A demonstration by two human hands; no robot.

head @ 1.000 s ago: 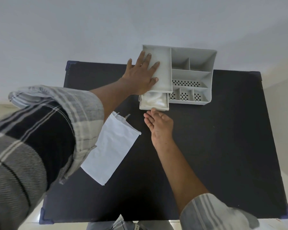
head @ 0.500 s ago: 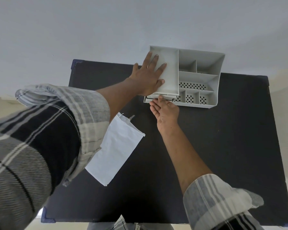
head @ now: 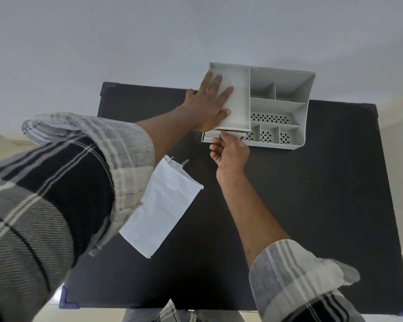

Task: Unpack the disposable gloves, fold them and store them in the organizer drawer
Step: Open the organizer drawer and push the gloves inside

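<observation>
A grey plastic organizer [head: 286, 108] with several compartments stands at the far edge of the black table [head: 312, 205]. Its drawer [head: 209, 135] at the lower left sits almost fully pushed in, and the gloves inside are hidden. My left hand [head: 207, 105] lies flat with fingers spread on the organizer's left tray, pressing it down. My right hand [head: 230, 152] is at the drawer front, fingertips curled against its edge. A flat white packet [head: 163, 205] lies on the table, partly under my left sleeve.
A pale wall rises right behind the organizer. My plaid sleeves cover the left and lower right of the view. Blue corner guards [head: 68, 300] mark the table corners.
The drawer was open with folded gloves showing; my right hand has pushed it in until nearly closed. My left hand has stayed flat on the organizer.
</observation>
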